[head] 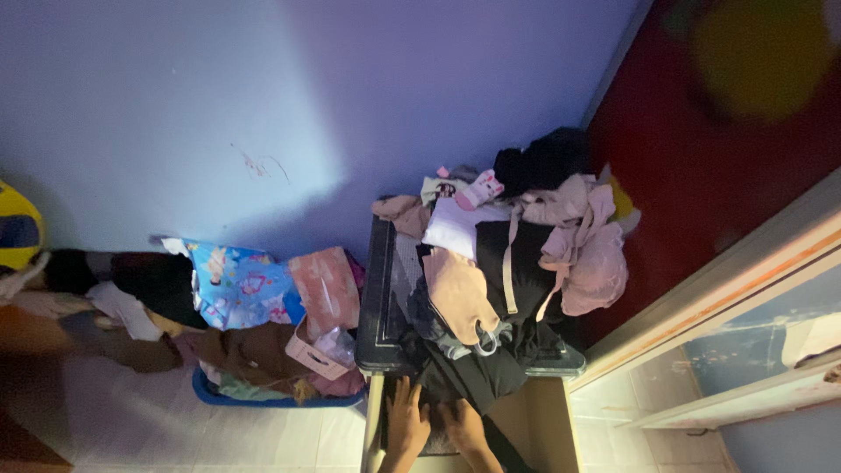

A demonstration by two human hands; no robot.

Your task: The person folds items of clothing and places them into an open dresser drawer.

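Observation:
My left hand (406, 426) and my right hand (466, 429) lie side by side at the bottom of the head view. Both rest flat, palms down, on dark cloth inside an open drawer (545, 420). The fingers point up toward the black cabinet top (378, 298). A heap of clothes (512, 263) covers that top: black, pink and white pieces, with a black garment hanging over the front edge onto my hands. Neither hand is closed around anything that I can see.
A blue plastic basket (263, 401) full of mixed clothes stands on the floor to the left. More clothes lie along the blue wall (263, 105). A dark red door (701, 140) and a glass-fronted frame (745, 324) are on the right.

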